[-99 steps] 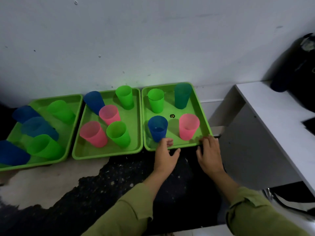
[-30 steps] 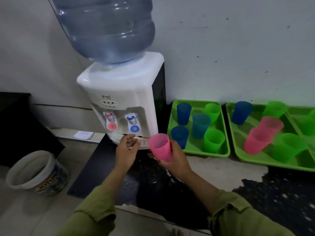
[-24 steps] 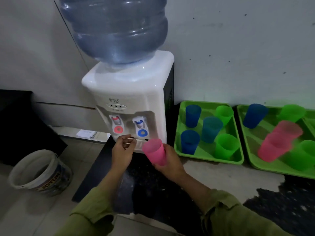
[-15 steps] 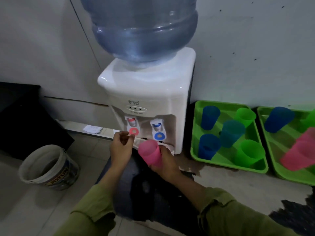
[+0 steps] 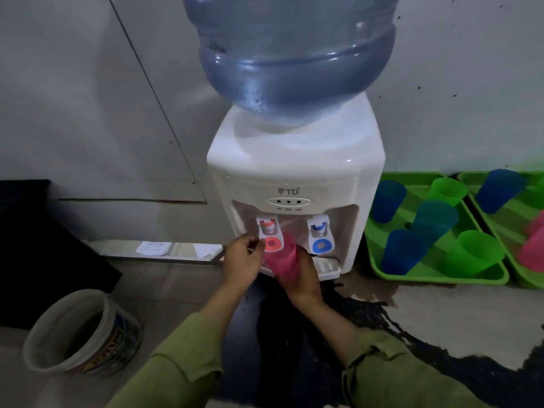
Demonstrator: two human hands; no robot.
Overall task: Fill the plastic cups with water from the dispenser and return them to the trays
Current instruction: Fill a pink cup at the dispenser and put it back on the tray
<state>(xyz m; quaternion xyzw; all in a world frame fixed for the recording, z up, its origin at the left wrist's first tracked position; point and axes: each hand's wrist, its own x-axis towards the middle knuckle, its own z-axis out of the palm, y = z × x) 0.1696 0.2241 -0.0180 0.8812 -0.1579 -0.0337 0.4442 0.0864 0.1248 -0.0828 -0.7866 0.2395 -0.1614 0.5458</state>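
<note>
our right hand [image 5: 304,276] grips the pink cup [image 5: 283,262], upright and close against the red tap [image 5: 269,235] of the dispenser [image 5: 294,169]. our left hand [image 5: 241,260] curls its fingers [image 5: 252,246] at that tap's left edge; we cannot tell whether they grip it. a green tray [image 5: 435,276] of cups sits to the right.

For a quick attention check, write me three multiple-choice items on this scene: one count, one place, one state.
1. Plastic cups on the green plastic tray nearest the white water dispenser: A three, B five, C eight.
2. The pink plastic cup is: A on that tray, B at the dispenser's red tap, C atop the dispenser.
3. The right hand: A hangs open, B rests on that tray, C grips the pink cup.
Key: 1 B, two blue, one teal, two green; 2 B, held below it; 3 C, it clasps the cup's side.
</note>
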